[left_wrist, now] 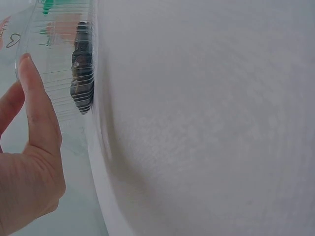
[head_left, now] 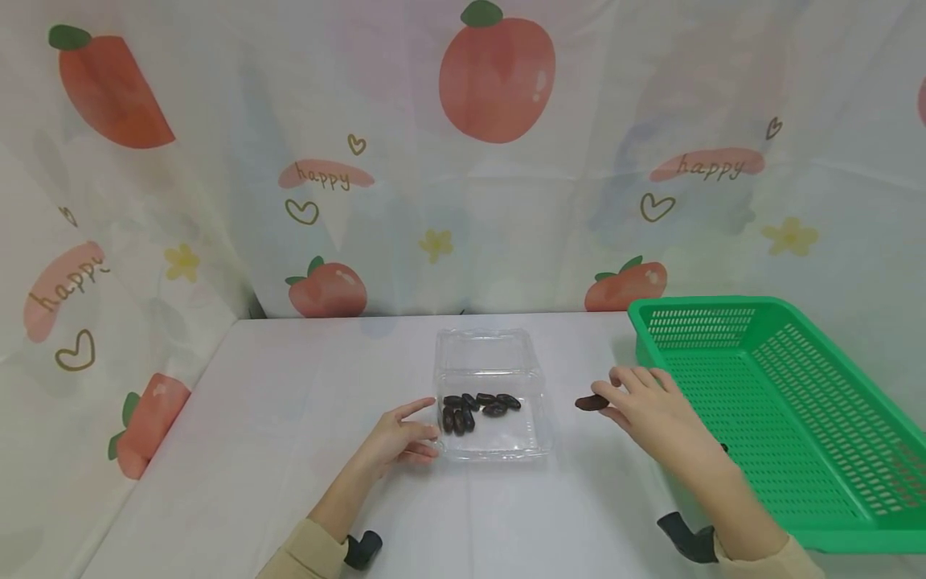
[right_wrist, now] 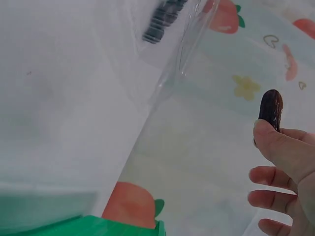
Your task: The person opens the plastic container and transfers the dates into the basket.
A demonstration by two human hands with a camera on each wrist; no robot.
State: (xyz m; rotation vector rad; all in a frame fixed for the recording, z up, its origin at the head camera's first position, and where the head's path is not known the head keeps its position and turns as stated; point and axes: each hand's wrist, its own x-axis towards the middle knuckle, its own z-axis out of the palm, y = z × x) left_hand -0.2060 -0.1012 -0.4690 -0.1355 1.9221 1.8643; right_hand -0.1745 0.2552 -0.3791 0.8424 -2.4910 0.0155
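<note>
Between the thumb and fingertips of my right hand (head_left: 654, 410) is a dark brown, glossy, wrinkled date (head_left: 592, 403). In the right wrist view the same date (right_wrist: 271, 110) points upward from the pinch, the other fingers loosely spread. That hand is in the air right of a clear plastic clamshell box (head_left: 535, 438), whose lid (head_left: 488, 351) lies back, away from me. Several dates (head_left: 495, 409) lie in the box, mostly toward its left and rear. My left hand (head_left: 405, 438) rests its extended fingertips at the box's left side; the left wrist view shows a finger against the clear wall (left_wrist: 54, 93).
A large green perforated basket (head_left: 788, 426) stands on the right, partly beneath my right forearm. A small dark thing (head_left: 724, 447) peeks out beside that forearm. White cloth (head_left: 325, 362) covers the table, and a fruit-print curtain (head_left: 405, 209) hangs behind and on the left.
</note>
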